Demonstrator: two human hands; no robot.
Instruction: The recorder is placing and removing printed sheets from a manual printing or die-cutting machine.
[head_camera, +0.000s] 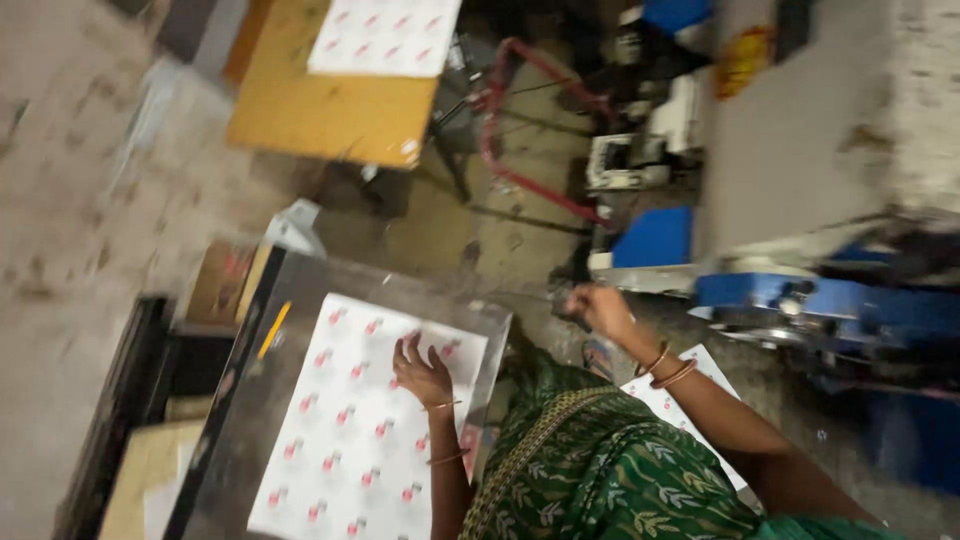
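My left hand (422, 372) lies flat, fingers spread, on a stack of white sheets printed with small red marks (350, 430). The stack rests on a grey metal table (250, 400). My right hand (600, 308) reaches out to the edge of a blue and grey machine (800, 290). Its fingers curl by a small dark part (566, 300), but blur hides whether they grip it. Bangles circle my right wrist. Another printed sheet (690, 400) lies under my right forearm. My green patterned clothing fills the bottom of the view.
A yellow board (320, 115) carrying more printed sheets (385, 35) stands farther off. Red tubing (500, 150) and small machine parts sit between it and the machine. Cardboard and dark frames (140, 400) lie left of the table on the concrete floor.
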